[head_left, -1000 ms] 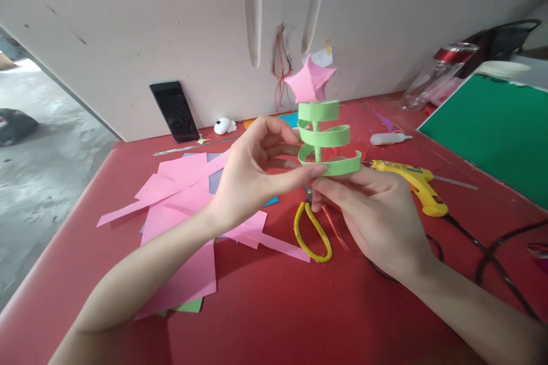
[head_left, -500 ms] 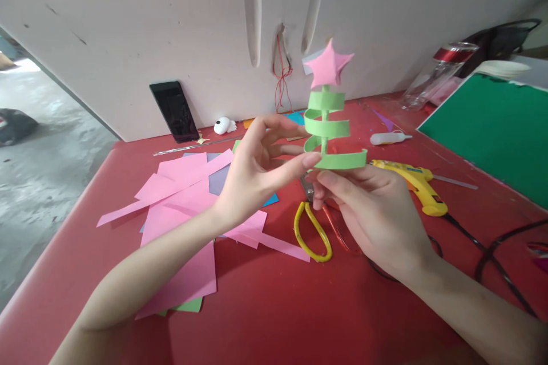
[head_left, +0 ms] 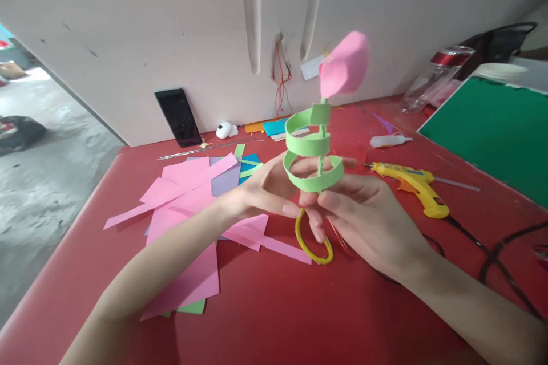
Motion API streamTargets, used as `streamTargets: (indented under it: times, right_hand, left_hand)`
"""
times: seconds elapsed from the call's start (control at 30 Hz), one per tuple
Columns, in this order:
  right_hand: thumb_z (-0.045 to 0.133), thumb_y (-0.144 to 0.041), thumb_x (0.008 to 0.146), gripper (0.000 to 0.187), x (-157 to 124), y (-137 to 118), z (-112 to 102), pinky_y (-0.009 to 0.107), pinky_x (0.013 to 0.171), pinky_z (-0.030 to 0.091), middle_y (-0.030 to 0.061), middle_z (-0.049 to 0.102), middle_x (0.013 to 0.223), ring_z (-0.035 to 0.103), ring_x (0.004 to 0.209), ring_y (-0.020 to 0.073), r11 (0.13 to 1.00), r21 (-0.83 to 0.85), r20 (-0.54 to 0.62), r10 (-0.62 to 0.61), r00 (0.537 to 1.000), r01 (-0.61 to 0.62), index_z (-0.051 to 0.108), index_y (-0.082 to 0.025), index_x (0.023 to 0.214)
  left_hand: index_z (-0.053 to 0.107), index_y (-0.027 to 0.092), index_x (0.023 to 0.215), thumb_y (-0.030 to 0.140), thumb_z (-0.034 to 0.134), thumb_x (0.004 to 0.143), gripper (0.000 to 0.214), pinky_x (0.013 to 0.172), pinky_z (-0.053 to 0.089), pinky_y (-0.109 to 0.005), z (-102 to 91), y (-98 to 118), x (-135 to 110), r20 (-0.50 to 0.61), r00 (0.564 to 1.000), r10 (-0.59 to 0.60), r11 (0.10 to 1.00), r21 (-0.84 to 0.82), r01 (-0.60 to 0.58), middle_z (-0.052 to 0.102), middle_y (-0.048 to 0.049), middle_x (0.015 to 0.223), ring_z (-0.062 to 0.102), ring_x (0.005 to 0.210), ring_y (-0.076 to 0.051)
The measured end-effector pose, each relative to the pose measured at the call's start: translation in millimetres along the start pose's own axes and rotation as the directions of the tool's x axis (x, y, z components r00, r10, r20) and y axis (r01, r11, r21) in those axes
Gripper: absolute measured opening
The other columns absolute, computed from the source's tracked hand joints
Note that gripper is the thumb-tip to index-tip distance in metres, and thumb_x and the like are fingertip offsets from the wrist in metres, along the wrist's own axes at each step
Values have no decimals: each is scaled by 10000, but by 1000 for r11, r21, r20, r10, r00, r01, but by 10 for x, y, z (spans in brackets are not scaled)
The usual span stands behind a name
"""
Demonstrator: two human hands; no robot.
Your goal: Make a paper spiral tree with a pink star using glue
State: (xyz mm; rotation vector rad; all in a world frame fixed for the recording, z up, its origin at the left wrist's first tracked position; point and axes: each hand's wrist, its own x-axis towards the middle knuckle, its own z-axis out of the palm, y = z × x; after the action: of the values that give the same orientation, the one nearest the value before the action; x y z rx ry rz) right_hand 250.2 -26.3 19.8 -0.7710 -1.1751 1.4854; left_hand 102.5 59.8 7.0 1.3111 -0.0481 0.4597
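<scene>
Both my hands hold a small paper tree [head_left: 314,151] above the red table [head_left: 278,308]: a green spiral strip around a thin green stem, topped by a pink star [head_left: 343,64] that is blurred by motion. My left hand [head_left: 268,191] comes in from the left, its fingers pinched at the base of the stem under the lowest green loop. My right hand [head_left: 368,219] meets it from the right, fingers curled round the same base. The tree tilts slightly to the right.
Yellow-handled scissors [head_left: 312,242] lie under my hands. Pink paper sheets and strips [head_left: 192,205] spread at the left. A yellow glue gun [head_left: 411,185] with its black cord, a small white glue bottle [head_left: 387,140], a black phone [head_left: 178,118], a jar [head_left: 436,77] and a green board [head_left: 496,125] sit around.
My left hand dropped from the side of the lowest loop to the stem's base. The tree has turned and the star moved up and right, now blurred.
</scene>
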Motion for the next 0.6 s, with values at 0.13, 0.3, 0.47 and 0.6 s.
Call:
streamTargets:
  times: [0.13,0.3,0.47,0.6]
  right_hand:
    - [776,-379,756,158,17,-6,12,160,432,477,-36,642,582,594,456,58,986,138,162,74,984,-97,752,-228,717]
    - [779,-358,752,157,40,21,27,154,472,515,-39,644,573,601,467,51,959,208,291,126,948,-192,757,-206,720]
    - [748,-333,792,128,42,26,38,146,461,509,-42,650,603,590,476,42,952,255,331,82,940,-173,758,-215,744]
    - [714,-311,829,102,41,30,31,145,474,486,-44,623,598,587,492,41,961,233,359,54,932,-146,762,-232,787]
  left_hand:
    - [454,268,1375,267,669,606,798,892,560,-433,34,16,-33,-112,993,-26,989,-147,9,739,-30,1011,720,873,-248]
    - [526,245,1306,270,751,575,766,1032,510,-386,1,-48,-82,-213,976,-44,989,-144,13,709,-16,945,621,1190,-264]
    - [622,214,1020,424,810,532,563,864,598,-399,18,-50,-52,-275,961,-7,1000,16,12,711,-79,918,679,1063,-310]
    - [641,228,919,492,787,594,444,747,620,-433,93,3,-27,-140,988,-61,991,106,76,717,-105,901,719,958,-335]
